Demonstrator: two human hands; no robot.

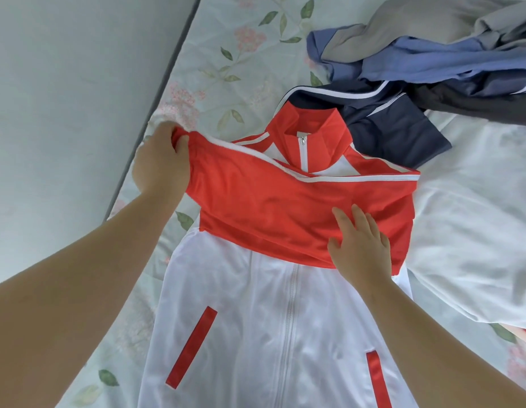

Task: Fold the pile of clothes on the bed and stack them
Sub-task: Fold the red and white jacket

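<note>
At the left edge of the bed [226,69], whose thin cotton sheet is printed with pink blossoms and green leaves, the left hand [161,163] has its fingers curled round the cuff end of a red sleeve [256,189], lifting it slightly off the sheet; the sleeve, smooth and slightly shiny with a white stripe along its upper edge, lies folded across the chest of a track jacket [256,319]. The jacket rests front up in the middle of the bed, zipped to its stand-up red collar; its body is glossy white knit with two slanted red pocket trims, one [192,346] on each side [378,378] of the zip. The right hand [361,248] lies flat on the red sleeve, fingers spread and pressing it down. Behind the collar sits one navy garment [397,131] with white piping; further right, a loose pile [432,54] holds crumpled grey, blue and black clothes; a rumpled white quilt [476,216] covers the bed's right side.
</note>
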